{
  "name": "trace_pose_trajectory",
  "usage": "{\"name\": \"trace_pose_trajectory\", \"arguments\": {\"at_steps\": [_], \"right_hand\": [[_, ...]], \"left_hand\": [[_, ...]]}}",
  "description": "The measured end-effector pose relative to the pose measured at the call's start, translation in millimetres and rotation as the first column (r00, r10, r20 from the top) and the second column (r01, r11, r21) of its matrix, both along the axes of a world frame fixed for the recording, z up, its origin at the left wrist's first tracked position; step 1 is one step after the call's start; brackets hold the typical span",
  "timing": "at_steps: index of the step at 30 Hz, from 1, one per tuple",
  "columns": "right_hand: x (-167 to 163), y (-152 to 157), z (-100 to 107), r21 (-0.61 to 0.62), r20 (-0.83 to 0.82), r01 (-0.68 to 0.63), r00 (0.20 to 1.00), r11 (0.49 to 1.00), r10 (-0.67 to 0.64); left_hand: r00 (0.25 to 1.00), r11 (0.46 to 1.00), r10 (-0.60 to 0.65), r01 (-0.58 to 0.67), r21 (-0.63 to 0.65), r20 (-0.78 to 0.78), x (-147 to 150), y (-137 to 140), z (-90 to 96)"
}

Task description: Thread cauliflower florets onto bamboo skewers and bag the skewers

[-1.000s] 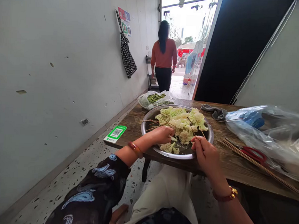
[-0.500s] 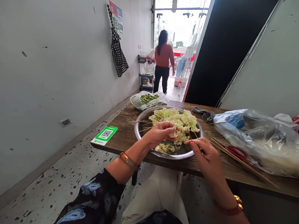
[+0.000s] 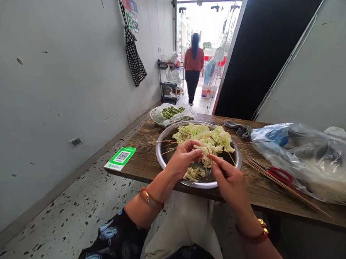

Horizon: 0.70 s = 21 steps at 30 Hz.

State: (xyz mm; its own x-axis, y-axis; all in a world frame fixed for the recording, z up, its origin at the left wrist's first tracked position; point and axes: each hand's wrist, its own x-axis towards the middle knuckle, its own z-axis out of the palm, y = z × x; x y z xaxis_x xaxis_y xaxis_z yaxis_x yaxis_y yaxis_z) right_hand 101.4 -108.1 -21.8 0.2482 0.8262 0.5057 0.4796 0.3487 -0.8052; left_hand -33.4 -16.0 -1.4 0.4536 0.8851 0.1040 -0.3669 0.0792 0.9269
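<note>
- Skewer point(image 3: 209, 152) rises from the right fingertips, its long axis pointing away and slightly left.
- Right hand point(image 3: 230, 180): thumb and forefinger pinched together on it.
- Left hand point(image 3: 184, 159): fingers curled onto a cauliflower piece point(image 3: 199, 147), partly hiding it.
- Bowl point(image 3: 205, 184) beneath the fingers; scissors point(image 3: 286, 174) right of them.

Cauliflower piece point(image 3: 200, 147): pale, greenish stem, in left hand point(image 3: 181, 161) over bowl point(image 3: 159, 150). Thin brown skewer point(image 3: 209, 151), tilted, in right hand point(image 3: 231, 181), beside piece; piercing unclear. More cauliflower point(image 3: 197, 130) heaped in bowl.
</note>
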Motion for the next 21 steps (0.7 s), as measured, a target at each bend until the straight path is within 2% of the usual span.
{"name": "trace_pose_trajectory", "arguments": {"at_steps": [5,9,14,21], "right_hand": [[-1,0,-8,0.056,0.091,-0.056,0.995,0.997,0.051],[1,2,-8,0.044,0.180,-0.121,0.977,0.992,0.112],[2,5,-10,0.064,0.159,-0.095,0.984,0.993,0.084],[2,7,-11,0.081,0.144,-0.050,0.989,0.995,0.038]], "left_hand": [[0.990,0.994,0.093,-0.087,-0.059,0.103,-1,-2,-0.7],[0.993,0.993,0.066,-0.055,-0.108,0.102,-1,-3,0.6],[0.995,0.987,0.063,-0.051,-0.151,0.077,-1,-6,1.7],[0.999,0.991,0.042,-0.039,-0.131,0.018,-1,-8,1.9]]}}
